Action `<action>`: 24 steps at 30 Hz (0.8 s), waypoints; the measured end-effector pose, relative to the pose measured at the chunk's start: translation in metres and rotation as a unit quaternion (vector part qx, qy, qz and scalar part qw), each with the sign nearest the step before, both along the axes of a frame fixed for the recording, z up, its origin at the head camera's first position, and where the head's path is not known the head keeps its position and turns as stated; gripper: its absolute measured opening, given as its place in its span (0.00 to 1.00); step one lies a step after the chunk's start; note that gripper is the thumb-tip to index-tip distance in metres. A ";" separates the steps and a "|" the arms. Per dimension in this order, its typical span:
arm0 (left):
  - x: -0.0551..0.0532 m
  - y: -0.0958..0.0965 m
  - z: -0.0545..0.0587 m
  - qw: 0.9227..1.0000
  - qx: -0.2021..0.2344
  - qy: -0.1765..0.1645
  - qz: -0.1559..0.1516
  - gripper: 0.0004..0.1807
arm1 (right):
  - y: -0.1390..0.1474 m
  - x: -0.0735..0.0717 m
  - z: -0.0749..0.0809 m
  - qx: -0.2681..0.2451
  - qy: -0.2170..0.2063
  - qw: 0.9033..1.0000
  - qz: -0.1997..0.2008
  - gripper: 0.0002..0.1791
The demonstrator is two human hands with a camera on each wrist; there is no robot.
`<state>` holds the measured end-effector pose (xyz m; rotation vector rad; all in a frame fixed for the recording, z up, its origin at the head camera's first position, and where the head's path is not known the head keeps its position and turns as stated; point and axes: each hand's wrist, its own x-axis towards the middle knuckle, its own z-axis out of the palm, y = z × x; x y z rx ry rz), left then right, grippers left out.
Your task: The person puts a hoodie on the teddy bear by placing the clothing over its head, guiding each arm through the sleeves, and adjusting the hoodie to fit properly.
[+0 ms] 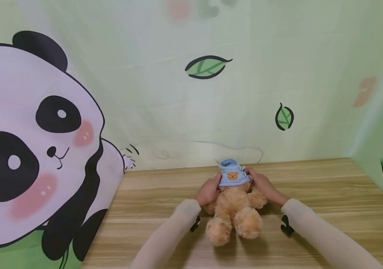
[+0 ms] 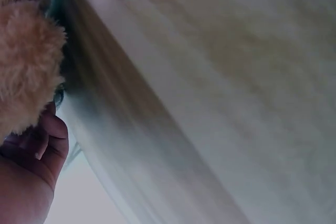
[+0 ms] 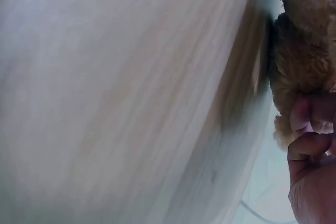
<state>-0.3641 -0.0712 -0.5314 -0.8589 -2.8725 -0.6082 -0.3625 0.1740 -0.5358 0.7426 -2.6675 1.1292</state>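
A fluffy light-brown teddy bear [image 1: 233,203] lies on the wooden table, its feet toward the person. Over its head end sits a small light-blue toy shirt [image 1: 231,175] with a bear-face patch; the head itself is hidden. On the left side of the shirt, my left hand [image 1: 209,191] pinches the cloth near the hem. At the opposite side my right hand [image 1: 263,185] grips the cloth by the sleeve. Curled fingers beside the fur [image 2: 26,66] appear in the left wrist view. The right wrist view also has bent fingers against brown fur [image 3: 304,51].
The wooden tabletop [image 1: 157,209] ends at a pale green backdrop [image 1: 164,93] printed with leaves. A large printed panda [image 1: 43,149] covers the left side. Dark wrist straps [image 1: 287,226] sit under the light sleeves.
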 end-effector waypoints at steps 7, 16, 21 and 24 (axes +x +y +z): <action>0.002 -0.001 0.001 1.000 0.001 -0.021 -0.003 0.30 | 0.002 0.002 0.001 -0.017 0.020 0.999 0.030 0.16; 0.004 0.002 0.003 1.000 -0.013 -0.007 -0.002 0.29 | -0.004 -0.003 0.003 -0.084 -0.238 0.964 -0.083 0.36; 0.007 0.003 0.002 1.000 -0.021 -0.008 0.010 0.31 | -0.009 -0.002 0.005 -0.101 -0.258 0.956 -0.099 0.34; 0.009 0.003 0.002 1.000 -0.023 -0.004 0.015 0.33 | -0.010 -0.001 0.004 -0.092 -0.222 0.967 -0.088 0.27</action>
